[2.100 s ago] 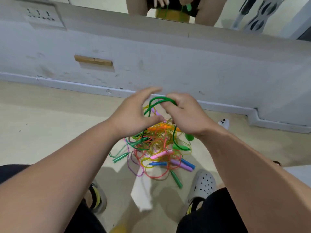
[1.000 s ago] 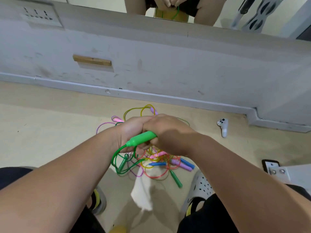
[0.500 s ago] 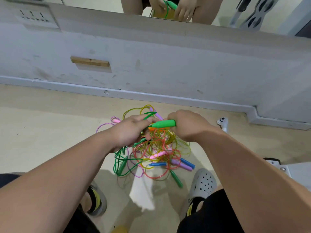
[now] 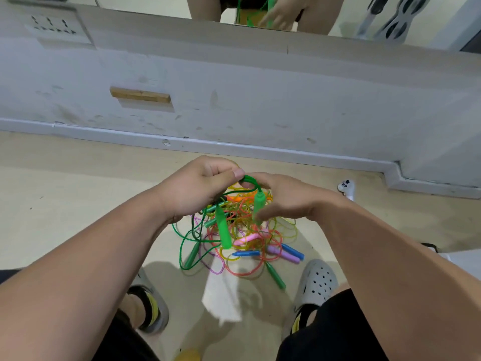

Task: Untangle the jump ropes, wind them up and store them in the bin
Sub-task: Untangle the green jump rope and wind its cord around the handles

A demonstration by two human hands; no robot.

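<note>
The left hand point(image 4: 197, 190) pinches the green cord point(image 4: 247, 178) between thumb and forefinger, above the tangle of jump ropes point(image 4: 250, 243) on the floor point(image 4: 78, 191). The right hand point(image 4: 286, 200) is blurred beside a green handle point(image 4: 259, 201), and I cannot tell whether it grips it. I think it is best to draw the cord out slowly, so that no loop tightens.

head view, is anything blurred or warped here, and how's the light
Head view: the right hand and the green handle hanging by it are motion-smeared, while the left hand pinching the green rope is sharp. Head view: the wide lens slightly bows the baseboard; light is soft, with faint shadows on the floor.
</note>
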